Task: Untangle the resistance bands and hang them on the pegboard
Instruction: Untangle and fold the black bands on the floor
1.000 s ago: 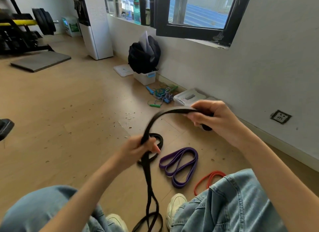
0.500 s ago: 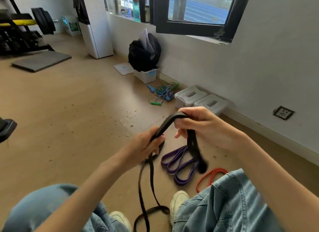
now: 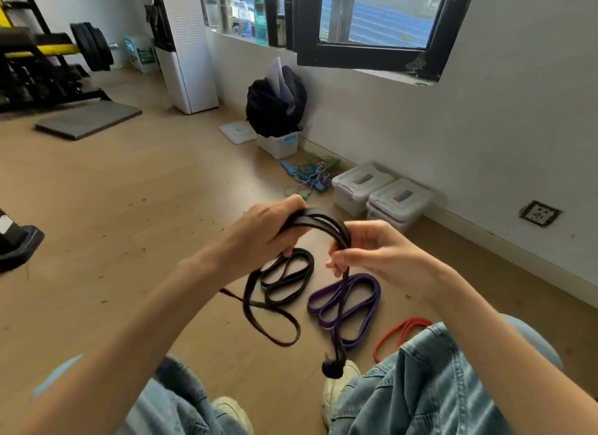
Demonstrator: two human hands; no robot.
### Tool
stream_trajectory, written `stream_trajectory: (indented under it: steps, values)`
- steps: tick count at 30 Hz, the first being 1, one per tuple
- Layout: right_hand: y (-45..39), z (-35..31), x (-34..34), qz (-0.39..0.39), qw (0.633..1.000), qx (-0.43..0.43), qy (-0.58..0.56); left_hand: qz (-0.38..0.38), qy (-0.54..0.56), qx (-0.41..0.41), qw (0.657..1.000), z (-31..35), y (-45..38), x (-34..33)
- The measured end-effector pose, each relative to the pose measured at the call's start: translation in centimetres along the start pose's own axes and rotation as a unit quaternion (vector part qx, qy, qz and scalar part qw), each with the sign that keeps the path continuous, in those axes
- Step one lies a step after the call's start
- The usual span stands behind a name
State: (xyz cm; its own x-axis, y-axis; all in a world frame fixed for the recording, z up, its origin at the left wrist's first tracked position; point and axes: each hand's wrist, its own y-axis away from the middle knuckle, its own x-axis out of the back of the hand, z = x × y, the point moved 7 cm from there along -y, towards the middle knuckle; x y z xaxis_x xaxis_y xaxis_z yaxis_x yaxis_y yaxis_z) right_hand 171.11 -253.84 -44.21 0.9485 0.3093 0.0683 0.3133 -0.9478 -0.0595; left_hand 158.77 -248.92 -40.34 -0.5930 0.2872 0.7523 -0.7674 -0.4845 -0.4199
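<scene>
- black backpack (image 3: 275, 104) on white bin (image 3: 278, 143), against wall
- two lidded storage boxes (image 3: 382, 191) beside tangled jump ropes (image 3: 310, 175)
- weight plates (image 3: 92, 46) far left
- wall socket (image 3: 539, 213)

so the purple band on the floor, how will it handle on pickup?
Probably floppy: the purple band lies in limp flat loops, and the similar black band droops from both hands. Likely light, being a thin strip. Its loops overlap, so it may lift as a tangle. It won't roll.
</scene>
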Motion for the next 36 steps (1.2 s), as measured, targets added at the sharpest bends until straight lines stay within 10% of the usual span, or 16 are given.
stream_trajectory:
  steps: [8, 18, 25, 29, 36]
  values:
    - [-0.1, 1.4, -0.7, -0.11, 0.974, -0.097, 0.172, -0.13, 0.128, 0.084, 0.98, -1.4, 1.3, -1.8]
    - [-0.6, 5.3, -1.3, 0.011, 0.92, -0.098, 0.38, -0.116, -0.054, 0.124, 0.984, -1.3, 0.0, 0.1]
    - [0.3, 3.9, -1.1, -0.065, 0.973, -0.057, 0.214, -0.311, 0.092, 0.219, 0.921, -2.0, 1.6, -2.7]
    - [0.1, 2.6, -3.2, -0.101, 0.992, -0.034, 0.062, -0.28, 0.148, 0.191, 0.929, -1.3, 1.1, -2.6]
    - [-1.2, -3.3, -0.6, 0.029, 0.99, 0.057, 0.129, -0.174, 0.175, 0.151, 0.957, -3.1, 2.1, -2.8]
